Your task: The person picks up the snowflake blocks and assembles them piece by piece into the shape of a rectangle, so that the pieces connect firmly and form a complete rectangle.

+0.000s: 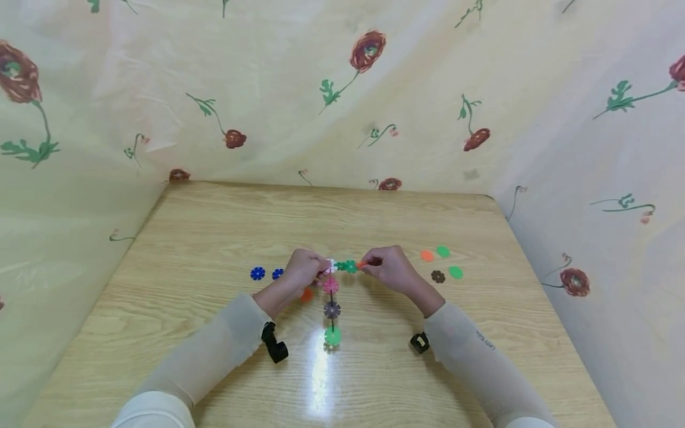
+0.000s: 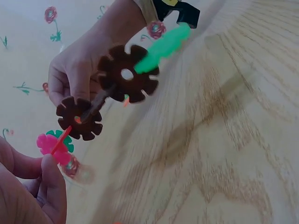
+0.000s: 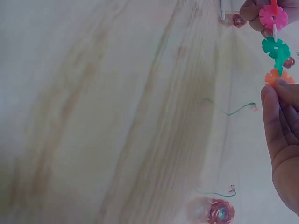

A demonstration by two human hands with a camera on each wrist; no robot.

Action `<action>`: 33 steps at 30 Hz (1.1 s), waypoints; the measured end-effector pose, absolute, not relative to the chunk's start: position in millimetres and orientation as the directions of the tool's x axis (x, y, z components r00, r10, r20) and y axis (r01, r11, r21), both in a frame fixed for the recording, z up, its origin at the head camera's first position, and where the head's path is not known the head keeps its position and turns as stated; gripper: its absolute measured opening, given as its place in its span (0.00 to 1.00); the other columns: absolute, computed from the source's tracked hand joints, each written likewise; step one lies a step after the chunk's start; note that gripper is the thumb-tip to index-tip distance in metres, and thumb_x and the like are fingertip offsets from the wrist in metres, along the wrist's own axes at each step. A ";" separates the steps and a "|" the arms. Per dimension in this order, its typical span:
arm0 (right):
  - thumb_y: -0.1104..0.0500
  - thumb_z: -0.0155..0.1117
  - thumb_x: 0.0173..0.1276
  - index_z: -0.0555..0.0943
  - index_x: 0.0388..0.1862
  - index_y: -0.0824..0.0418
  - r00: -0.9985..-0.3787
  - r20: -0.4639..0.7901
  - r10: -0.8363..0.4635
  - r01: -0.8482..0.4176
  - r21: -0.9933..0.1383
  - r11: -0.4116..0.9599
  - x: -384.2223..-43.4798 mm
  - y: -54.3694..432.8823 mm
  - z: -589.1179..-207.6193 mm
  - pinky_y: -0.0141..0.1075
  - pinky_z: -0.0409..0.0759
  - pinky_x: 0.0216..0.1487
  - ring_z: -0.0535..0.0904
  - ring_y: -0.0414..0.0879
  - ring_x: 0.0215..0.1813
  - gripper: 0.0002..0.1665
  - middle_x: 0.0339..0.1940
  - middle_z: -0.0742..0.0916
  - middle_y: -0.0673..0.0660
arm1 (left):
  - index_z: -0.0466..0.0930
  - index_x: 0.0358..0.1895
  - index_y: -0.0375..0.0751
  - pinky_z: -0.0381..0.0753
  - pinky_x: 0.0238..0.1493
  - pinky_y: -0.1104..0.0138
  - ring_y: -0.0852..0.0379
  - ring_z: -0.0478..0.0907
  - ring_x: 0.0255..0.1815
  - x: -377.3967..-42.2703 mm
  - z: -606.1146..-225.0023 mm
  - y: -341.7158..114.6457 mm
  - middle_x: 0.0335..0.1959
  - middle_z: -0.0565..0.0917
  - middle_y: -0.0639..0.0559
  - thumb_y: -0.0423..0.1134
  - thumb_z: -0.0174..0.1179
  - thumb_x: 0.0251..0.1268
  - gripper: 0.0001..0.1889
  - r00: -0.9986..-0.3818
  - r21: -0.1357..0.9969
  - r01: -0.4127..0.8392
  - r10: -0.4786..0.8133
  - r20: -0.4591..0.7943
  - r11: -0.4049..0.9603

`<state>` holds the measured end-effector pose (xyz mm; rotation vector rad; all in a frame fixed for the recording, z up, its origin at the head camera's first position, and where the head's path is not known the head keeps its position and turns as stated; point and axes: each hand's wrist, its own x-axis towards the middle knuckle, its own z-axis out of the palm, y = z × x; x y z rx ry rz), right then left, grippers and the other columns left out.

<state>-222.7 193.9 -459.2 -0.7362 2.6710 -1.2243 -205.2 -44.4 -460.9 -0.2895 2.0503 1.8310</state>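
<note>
Notched plastic snowflake discs are slotted together into a bent chain held over the table. My left hand [image 1: 304, 267] pinches the chain at its corner, by the white disc [image 1: 332, 266] and the pink disc [image 1: 330, 286]. From there one branch runs towards me through dark brown discs [image 2: 128, 74] to a light green disc [image 1: 332, 336]. A second branch goes right through green discs [image 3: 275, 48] to an orange disc [image 3: 279, 75]. My right hand [image 1: 390, 267] pinches this orange disc between thumb and forefinger, against the green one.
Two blue discs [image 1: 257, 273] lie left of the left hand, and an orange disc [image 1: 307, 295] is partly hidden beside its wrist. Right of the right hand lie an orange disc [image 1: 427, 255], green discs [image 1: 455, 272] and a brown disc [image 1: 438, 276]. Flowered cloth [image 1: 299, 89] borders the wooden table.
</note>
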 end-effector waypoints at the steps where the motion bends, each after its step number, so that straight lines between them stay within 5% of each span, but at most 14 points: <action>1: 0.64 0.72 0.66 0.88 0.36 0.64 -0.878 0.097 -0.468 -0.379 -0.738 0.558 -222.6 194.1 -459.2 0.34 0.83 0.32 0.85 0.48 0.33 0.03 0.32 0.90 0.57 | 0.86 0.40 0.30 0.78 0.24 0.70 0.58 0.74 0.23 -205.6 -460.6 -43.9 0.28 0.81 0.46 0.31 0.60 0.71 0.07 -0.908 0.909 -0.395 0.091 -0.408 0.135; 9: 0.65 0.73 0.65 0.88 0.36 0.64 -0.890 0.111 -0.442 -0.372 -0.738 0.563 -222.1 192.7 -459.8 0.34 0.84 0.33 0.83 0.42 0.32 0.03 0.30 0.89 0.51 | 0.86 0.40 0.32 0.78 0.25 0.70 0.58 0.74 0.25 -208.3 -462.4 -45.3 0.31 0.83 0.45 0.33 0.59 0.73 0.08 -0.900 0.903 -0.411 0.104 -0.424 0.125; 19: 0.64 0.70 0.68 0.86 0.39 0.61 -0.908 0.042 -0.416 -0.275 -0.810 0.518 -226.8 196.5 -453.3 0.38 0.82 0.32 0.84 0.57 0.36 0.03 0.36 0.89 0.59 | 0.85 0.41 0.32 0.78 0.24 0.70 0.56 0.76 0.27 -203.5 -461.3 -51.0 0.31 0.84 0.46 0.35 0.60 0.71 0.08 -0.882 0.911 -0.403 0.227 -0.412 0.085; 26: 0.69 0.66 0.70 0.86 0.39 0.65 -0.901 0.007 -0.435 -0.232 -0.853 0.467 -235.4 198.3 -449.1 0.51 0.84 0.39 0.85 0.54 0.38 0.03 0.34 0.88 0.56 | 0.82 0.38 0.32 0.75 0.23 0.71 0.58 0.74 0.26 -194.3 -457.3 -52.0 0.30 0.82 0.46 0.33 0.59 0.70 0.07 -0.840 0.903 -0.428 0.354 -0.411 0.034; 33: 0.73 0.61 0.72 0.85 0.39 0.67 -0.865 -0.020 -0.501 -0.239 -0.862 0.448 -238.6 194.7 -444.7 0.54 0.85 0.43 0.85 0.59 0.40 0.07 0.34 0.88 0.57 | 0.81 0.34 0.35 0.76 0.24 0.70 0.57 0.75 0.26 -186.1 -461.3 -57.1 0.33 0.83 0.41 0.34 0.62 0.70 0.06 -0.793 0.901 -0.422 0.441 -0.421 0.100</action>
